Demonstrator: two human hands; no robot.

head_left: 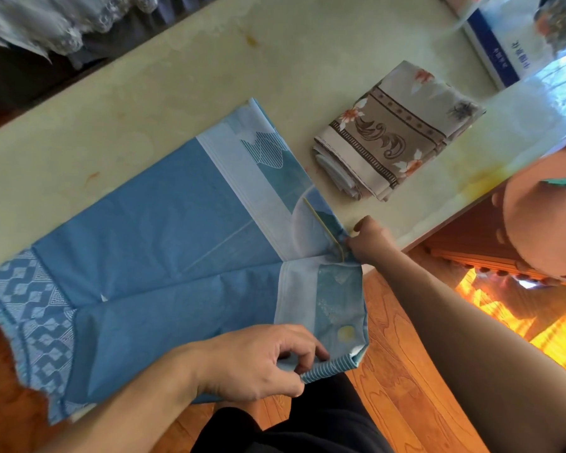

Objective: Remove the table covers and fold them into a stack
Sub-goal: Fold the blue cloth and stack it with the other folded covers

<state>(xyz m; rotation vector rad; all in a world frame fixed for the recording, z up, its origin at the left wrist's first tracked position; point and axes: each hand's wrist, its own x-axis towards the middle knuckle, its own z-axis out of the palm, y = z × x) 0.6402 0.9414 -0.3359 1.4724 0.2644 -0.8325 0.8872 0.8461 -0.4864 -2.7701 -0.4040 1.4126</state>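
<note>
Blue table cover [164, 230] hangs half off the table [118, 119] as my left hand [258, 361] pinches its lower corner and my right hand [370, 241] grips the edge; I should align corners squarely before creasing

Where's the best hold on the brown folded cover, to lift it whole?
Probably pinch the brown folded cover at its near-left end, where the layered edges show, coming from the blue cover side. Gripping all layers there should keep the fold from opening.
</note>
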